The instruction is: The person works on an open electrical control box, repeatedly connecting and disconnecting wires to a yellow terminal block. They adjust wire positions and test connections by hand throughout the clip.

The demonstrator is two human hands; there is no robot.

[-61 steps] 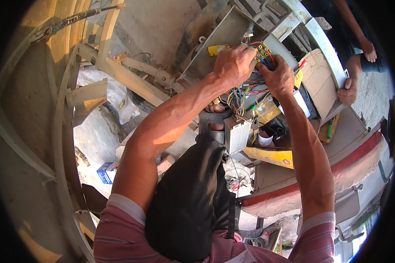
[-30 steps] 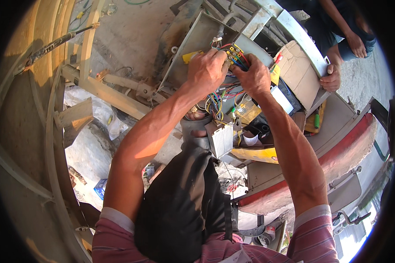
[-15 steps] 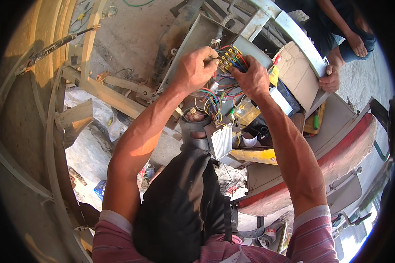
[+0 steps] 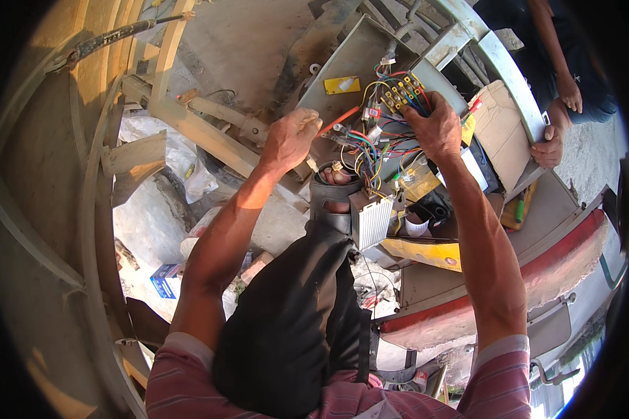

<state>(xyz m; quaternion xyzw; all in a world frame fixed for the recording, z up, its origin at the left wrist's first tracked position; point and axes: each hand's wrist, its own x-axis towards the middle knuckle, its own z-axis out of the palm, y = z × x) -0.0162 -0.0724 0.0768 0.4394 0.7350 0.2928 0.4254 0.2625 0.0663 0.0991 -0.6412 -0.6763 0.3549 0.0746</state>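
Observation:
My left hand (image 4: 290, 140) is closed, with a straight red wire (image 4: 340, 120) running from its fingertips toward the wiring. What the fingers wrap around inside is hidden. My right hand (image 4: 437, 128) grips the right end of a yellow terminal block (image 4: 403, 93) that has metal screws and coloured wires. Below the block spreads a tangle of wires and connectors (image 4: 370, 150). Beside my sandalled foot (image 4: 337, 174) hangs a finned silver metal box (image 4: 372, 222), with wires leading into its top.
A grey metal tray (image 4: 349, 52) lies behind the wiring, a yellow label (image 4: 342, 85) on it. Cardboard (image 4: 500, 129) leans at the right, near another person's hand (image 4: 548, 148) on the metal frame (image 4: 496, 56). Yellow beams (image 4: 189, 133) stand left.
My left hand has moved away from the terminal block, to the left and nearer me, and the red wire now stretches from it. My right hand keeps hold of the block. The view has shifted.

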